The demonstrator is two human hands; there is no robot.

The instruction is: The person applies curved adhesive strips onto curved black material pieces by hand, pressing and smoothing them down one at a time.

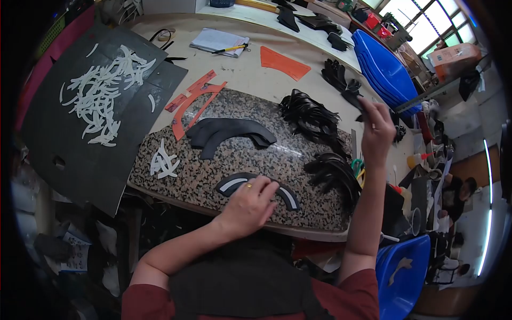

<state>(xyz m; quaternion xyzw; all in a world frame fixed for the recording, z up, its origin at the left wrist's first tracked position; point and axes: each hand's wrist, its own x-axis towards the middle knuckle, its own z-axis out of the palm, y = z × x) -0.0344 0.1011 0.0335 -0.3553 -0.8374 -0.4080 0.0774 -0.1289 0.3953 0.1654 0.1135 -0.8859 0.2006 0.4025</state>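
A curved black piece with a white strip along its middle lies at the front of the speckled stone slab. My left hand rests over its centre, fingers bent and pressed down on it, hiding that part. Raised at the right, my right hand has its fingers closed around the end of a black strip. Beyond it is a bunch of similar dark strips. Several plain curved black pieces are stacked mid-slab. White curved strips form a small pile at its left.
Two heaps of shiny black strips lie along the slab's right side. Orange templates sit at its back left. A dark board carries many white strips. Blue bins stand at the back right; another blue bin is below right.
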